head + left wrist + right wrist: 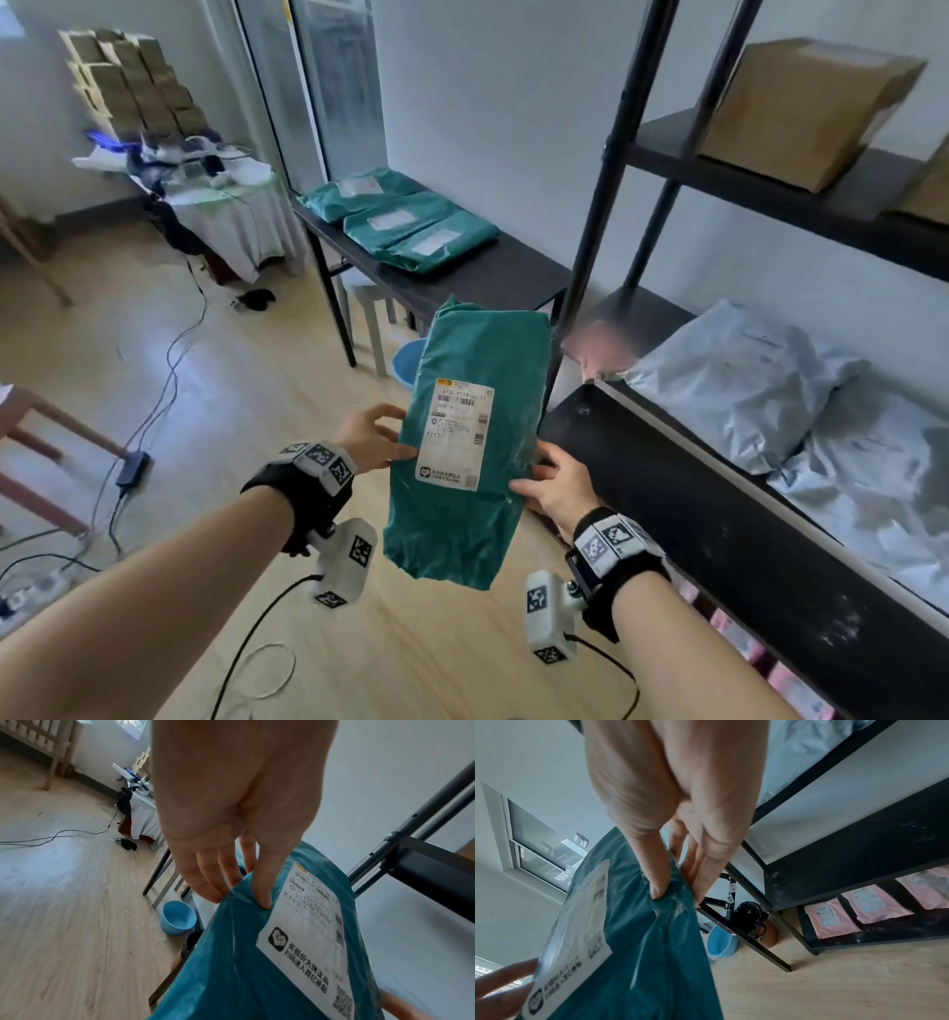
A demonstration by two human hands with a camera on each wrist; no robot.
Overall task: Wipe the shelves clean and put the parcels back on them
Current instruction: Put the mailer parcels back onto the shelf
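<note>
A teal-green plastic parcel (477, 437) with a white shipping label hangs upright in the air in front of the black shelf rack. My left hand (395, 434) pinches its left edge, thumb on the label side (241, 898). My right hand (531, 473) pinches the right edge of the parcel (641, 943), thumb in front and fingers behind (677, 896). The dusty black shelf (693, 514) just right of the parcel is bare. Three more green parcels (400, 221) lie on a black table (513, 267) beyond.
Grey parcels (744, 390) fill the shelf above the bare one, with a blurred pink thing (595, 344) at its left end. A cardboard box (806, 108) sits higher up. Pink parcels (859, 906) lie on the bottom shelf. A blue basin (408, 362) and cables are on the floor.
</note>
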